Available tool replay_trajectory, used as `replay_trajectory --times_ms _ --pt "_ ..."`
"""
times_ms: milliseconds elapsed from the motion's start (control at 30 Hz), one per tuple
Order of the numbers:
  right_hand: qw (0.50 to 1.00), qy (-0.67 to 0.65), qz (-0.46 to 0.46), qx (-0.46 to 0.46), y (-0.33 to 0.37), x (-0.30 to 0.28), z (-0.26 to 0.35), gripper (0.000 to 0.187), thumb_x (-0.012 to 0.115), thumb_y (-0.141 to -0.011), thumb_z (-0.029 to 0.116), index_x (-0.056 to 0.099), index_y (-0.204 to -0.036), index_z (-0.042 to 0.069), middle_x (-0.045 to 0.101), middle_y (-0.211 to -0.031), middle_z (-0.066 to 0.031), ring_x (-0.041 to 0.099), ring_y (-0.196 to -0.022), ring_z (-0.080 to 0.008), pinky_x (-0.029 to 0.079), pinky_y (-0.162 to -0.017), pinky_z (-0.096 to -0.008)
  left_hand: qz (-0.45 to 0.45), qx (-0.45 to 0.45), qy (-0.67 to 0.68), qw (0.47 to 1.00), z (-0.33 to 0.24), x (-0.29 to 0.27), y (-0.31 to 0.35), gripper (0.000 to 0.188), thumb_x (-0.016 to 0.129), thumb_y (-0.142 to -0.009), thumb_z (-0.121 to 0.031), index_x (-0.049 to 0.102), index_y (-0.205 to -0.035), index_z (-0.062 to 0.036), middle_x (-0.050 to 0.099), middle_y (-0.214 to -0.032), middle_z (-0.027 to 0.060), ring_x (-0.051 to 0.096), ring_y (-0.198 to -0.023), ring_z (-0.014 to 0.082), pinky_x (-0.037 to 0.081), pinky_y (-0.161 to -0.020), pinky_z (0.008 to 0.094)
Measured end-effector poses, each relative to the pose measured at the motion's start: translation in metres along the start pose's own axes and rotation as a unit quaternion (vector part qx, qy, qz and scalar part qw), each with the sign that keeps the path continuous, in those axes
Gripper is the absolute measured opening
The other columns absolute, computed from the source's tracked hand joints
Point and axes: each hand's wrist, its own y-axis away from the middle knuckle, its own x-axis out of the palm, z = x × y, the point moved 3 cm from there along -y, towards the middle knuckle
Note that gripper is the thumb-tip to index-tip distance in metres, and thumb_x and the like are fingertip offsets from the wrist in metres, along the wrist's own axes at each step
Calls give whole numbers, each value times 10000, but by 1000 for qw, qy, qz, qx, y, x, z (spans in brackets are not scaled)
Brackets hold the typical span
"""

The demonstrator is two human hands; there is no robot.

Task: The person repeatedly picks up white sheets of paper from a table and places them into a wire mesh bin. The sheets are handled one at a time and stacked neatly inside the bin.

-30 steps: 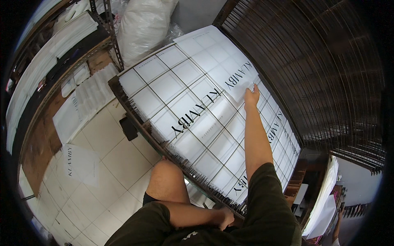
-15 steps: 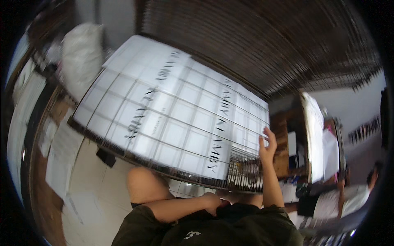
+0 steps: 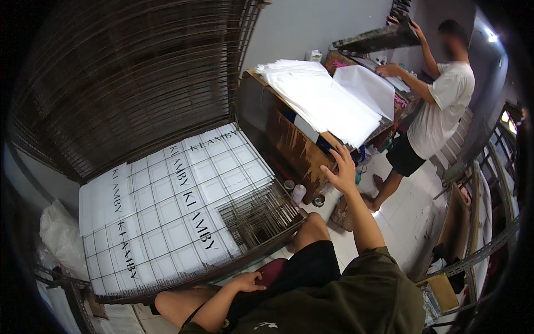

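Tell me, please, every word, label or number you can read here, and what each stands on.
Large black capitals: one repeated word, legible but not copied out here, on the white sheets on the wire rack.
Small faint print on those sheets: too small to read.
White mark on the dark green shirt: too small to read.

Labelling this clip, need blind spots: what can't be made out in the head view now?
All head view:
- Left hand: whether it grips the dark red cloth; curled fingers hide the contact.
- Right hand: whether its fingertips touch the wooden cabinet; they overlap from this angle.
- Raised wire racks: top, cut off by the upper edge.
- Printed sheets: small print too tiny; upper sheets hide layers beneath.
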Motion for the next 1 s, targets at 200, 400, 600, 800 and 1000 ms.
replay_trajectory --times_ms 200,400,600,800,1000 --pt "996 -82 -25 3 -7 -11 -11 515 671 -740 442 627 -1104 82 555 -1249 -124 452 -1238 -263 294 -1003 -428 -56 -32 37 997 -18 -6 11 626 670 -760 -545 544 -1154 -75 640 -849 106 619 -815 233 473 -734 331" --pt "867 -466 -51 169 -44 -13 -77 402 604 -863 184 539 -1223 17 655 -936 -73 605 -827 -133 468 -806 -316 -141 38 64 987 -49 -25 21 554 683 -775 -475 558 -1148 -84 642 -765 91 623 -725 206 480 -712 322" --pt "603 -683 -126 393 -92 -27 -180 866 403 -847 664 256 -1406 18 457 -1322 -153 508 -1141 -261 378 -872 -408 -172 54 124 976 -91 -26 25 462 692 -808 -374 560 -1128 -69 621 -727 46 562 -637 146 445 -602 290" --pt "479 -753 -184 412 -111 -39 -226 989 413 -798 732 186 -1425 1 399 -1371 -152 474 -1198 -304 370 -941 -446 -173 53 171 969 -105 -20 30 413 707 -820 -298 563 -1121 -56 602 -722 -1 471 -559 58 396 -523 219" --pt "565 -679 -117 454 -124 6 -286 612 462 -896 479 363 -1293 23 471 -1258 -146 545 -1017 -278 421 -880 -392 -154 81 130 976 -120 -38 22 425 695 -828 -321 558 -1133 -58 602 -752 8 476 -600 74 406 -555 230"
